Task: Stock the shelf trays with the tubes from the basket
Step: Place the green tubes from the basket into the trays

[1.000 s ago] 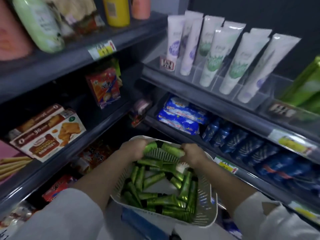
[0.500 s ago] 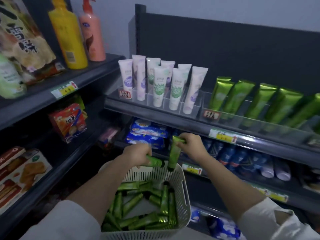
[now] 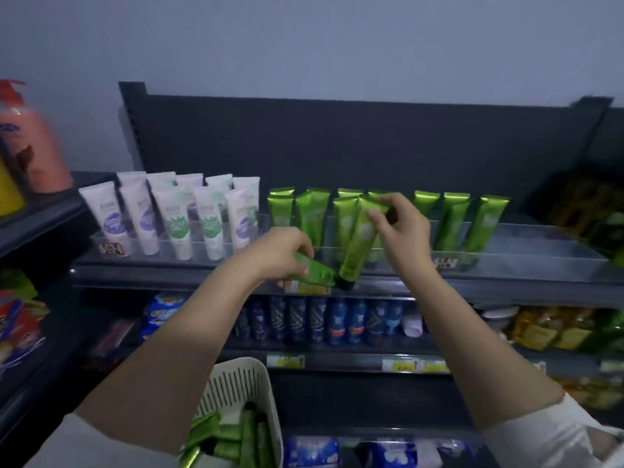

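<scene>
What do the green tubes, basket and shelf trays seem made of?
The green tubes: likely laminated plastic or foil, given metallic sheen and crimped flat ends. The basket: off-white moulded plastic, slotted walls. The shelf trays: clear, probably acrylic; tubes show through.

The left sleeve (image 3: pixel 64 444) and the right sleeve (image 3: pixel 553 434) are loose white cloth and end near the elbows. The right one is creased and folded at its edge. The forearms, left hand (image 3: pixel 277 255) and right hand (image 3: pixel 401 228) are bare.
</scene>
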